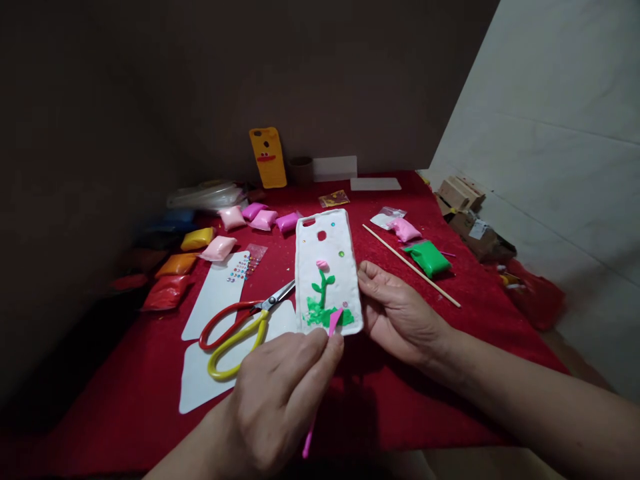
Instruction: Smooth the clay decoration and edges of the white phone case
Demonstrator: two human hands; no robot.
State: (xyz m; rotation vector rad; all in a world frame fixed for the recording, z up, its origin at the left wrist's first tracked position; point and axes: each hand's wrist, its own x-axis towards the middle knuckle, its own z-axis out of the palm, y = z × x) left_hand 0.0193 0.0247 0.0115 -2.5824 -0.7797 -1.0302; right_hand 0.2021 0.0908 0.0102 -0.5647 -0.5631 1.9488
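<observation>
My right hand [400, 313] grips the right edge of a white clay-covered phone case [327, 247], holding it above the red cloth. The case bears a green clay stem and grass, a small pink bud and a few gems. My left hand [280, 393] pinches a thin pink modelling tool [334, 321], whose flat tip touches the green grass at the case's lower edge; the tool's tail sticks out below my palm.
Red-and-yellow scissors [240, 327] lie on white sheets [215, 300] to the left. Several clay packets [197, 239] line the left and back. A green packet [429, 259], wooden stick [410, 265], yellow phone case [269, 157] and cardboard boxes [465, 200] are around.
</observation>
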